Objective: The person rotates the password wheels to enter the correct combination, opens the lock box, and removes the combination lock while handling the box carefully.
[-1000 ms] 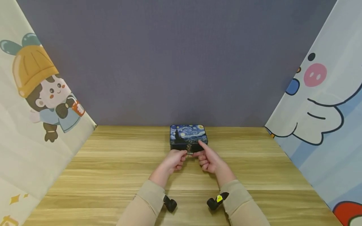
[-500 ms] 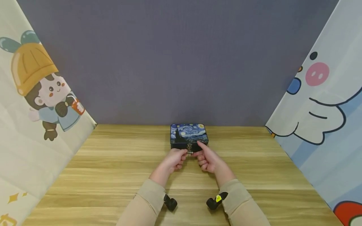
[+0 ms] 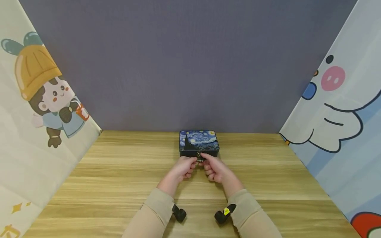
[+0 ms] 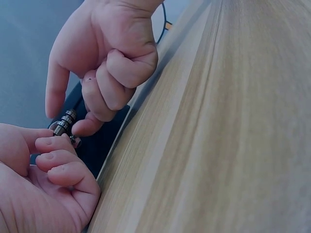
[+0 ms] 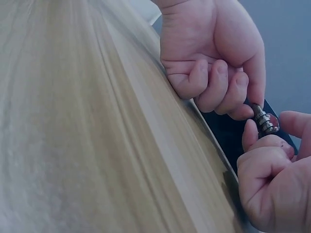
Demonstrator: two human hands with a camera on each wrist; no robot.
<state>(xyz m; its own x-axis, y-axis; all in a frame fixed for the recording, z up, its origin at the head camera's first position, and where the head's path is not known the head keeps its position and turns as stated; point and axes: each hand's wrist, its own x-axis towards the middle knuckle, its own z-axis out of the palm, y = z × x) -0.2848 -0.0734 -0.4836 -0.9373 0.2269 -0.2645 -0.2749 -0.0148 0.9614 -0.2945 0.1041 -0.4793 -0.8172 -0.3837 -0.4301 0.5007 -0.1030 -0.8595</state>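
On the table (image 3: 128,162) sits a small lidded box (image 3: 198,140) with a swirling blue night-sky picture on its lid. At its front clasp (image 3: 198,154) is a small metal combination padlock (image 5: 265,120) with ringed dials. My left hand (image 3: 183,168) pinches one end of the padlock between thumb and forefinger. From the other side, my right hand (image 3: 217,169) has its thumb and forefinger around the dials, the other fingers curled in. In the left wrist view the padlock (image 4: 64,122) lies between the two hands, and fingers partly cover it.
A grey panel (image 3: 190,66) rises directly behind the box. Printed cartoon curtains flank the table, the left curtain (image 3: 18,158) and the right curtain (image 3: 336,138). A black wrist camera (image 3: 179,213) is worn on the left sleeve, another camera (image 3: 222,214) on the right.
My right hand has shifted left, its thumb going from the box's front right edge to the padlock by the clasp. The left hand and the box have stayed in place.
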